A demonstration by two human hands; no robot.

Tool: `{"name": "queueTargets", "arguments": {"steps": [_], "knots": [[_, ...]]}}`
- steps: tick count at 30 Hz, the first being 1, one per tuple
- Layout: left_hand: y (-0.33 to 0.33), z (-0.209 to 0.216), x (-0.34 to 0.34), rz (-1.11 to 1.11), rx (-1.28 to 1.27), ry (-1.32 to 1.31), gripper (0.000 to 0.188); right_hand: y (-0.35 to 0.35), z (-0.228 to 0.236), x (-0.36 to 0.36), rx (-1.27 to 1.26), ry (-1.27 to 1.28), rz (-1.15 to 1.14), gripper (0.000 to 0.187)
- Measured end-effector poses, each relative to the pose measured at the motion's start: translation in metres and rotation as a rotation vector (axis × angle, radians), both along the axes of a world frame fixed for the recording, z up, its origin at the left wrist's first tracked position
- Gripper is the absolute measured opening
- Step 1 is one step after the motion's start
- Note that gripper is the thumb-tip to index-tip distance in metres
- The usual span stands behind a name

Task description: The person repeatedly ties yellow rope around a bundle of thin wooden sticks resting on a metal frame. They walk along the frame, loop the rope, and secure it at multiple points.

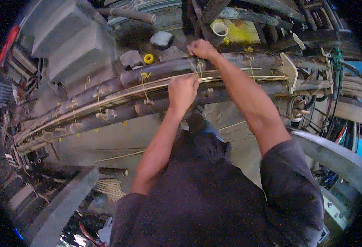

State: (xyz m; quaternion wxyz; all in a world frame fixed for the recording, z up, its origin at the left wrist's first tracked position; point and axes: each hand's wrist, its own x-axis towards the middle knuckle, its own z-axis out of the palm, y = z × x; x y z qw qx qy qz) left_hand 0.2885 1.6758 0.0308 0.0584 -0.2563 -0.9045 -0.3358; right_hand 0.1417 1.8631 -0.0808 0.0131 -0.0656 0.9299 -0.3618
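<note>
Thin pale strips [154, 87] lie lengthwise between two dark poles [168, 68]; the left hand [182, 91], fingers curled, pinches them. The right hand [202, 49] is curled above the far pole, its hold too blurred to tell, near a white cup [221, 34].

Strips [135, 93] lay between far pole [168, 69] and near pole [158, 106]; ring [149, 62] sat beyond far pole, left of cup [220, 29]; end plate [289, 73] stood right.

Two dark poles [164, 71], thin pale strips [267, 77] lengthwise between them.
</note>
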Motion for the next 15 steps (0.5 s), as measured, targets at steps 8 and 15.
{"name": "queueTargets", "arguments": {"steps": [8, 15], "knots": [[-0.007, 0.002, -0.007, 0.132, -0.165, -0.223, 0.022, -0.058, 0.087, 0.235, -0.117, -0.108, 0.548, 0.024], [0.029, -0.005, -0.134, 0.052, 0.357, -0.703, 0.028, -0.079, 0.076, 0.242, 0.122, -0.382, 0.487, 0.024]]}}
